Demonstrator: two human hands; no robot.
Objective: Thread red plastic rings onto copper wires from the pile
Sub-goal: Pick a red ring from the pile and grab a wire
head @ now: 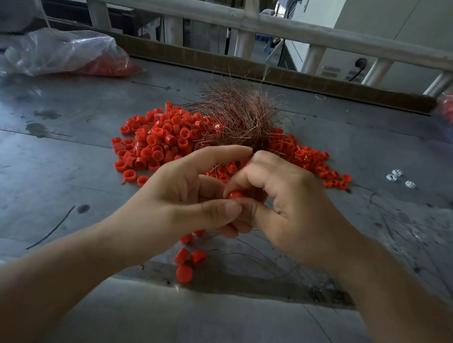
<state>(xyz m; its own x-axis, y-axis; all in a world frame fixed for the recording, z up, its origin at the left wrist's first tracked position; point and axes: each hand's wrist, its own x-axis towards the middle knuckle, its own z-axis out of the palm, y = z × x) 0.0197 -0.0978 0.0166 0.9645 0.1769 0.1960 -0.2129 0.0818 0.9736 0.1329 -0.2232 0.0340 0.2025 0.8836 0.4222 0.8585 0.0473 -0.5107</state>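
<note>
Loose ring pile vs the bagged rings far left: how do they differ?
The loose pile is spread bare on the table, mid-table; the bagged rings sit inside a crumpled clear plastic bag at the far-left edge. The copper wire bundle lies over the loose pile's far side; no wire touches the bag. Shared: same red colour.

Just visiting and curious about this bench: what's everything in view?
ring pile: many, red, table centre
copper wires: one bundle, coppery, behind the hands
held ring: one, red, between both hands
loose rings: several, red, below the hands
plastic bags: two, clear, red parts inside, far left and right edge
small parts: three, white, table right
table: one, grey
left hand: one, pinching held ring
right hand: one, pinching held ring
</note>
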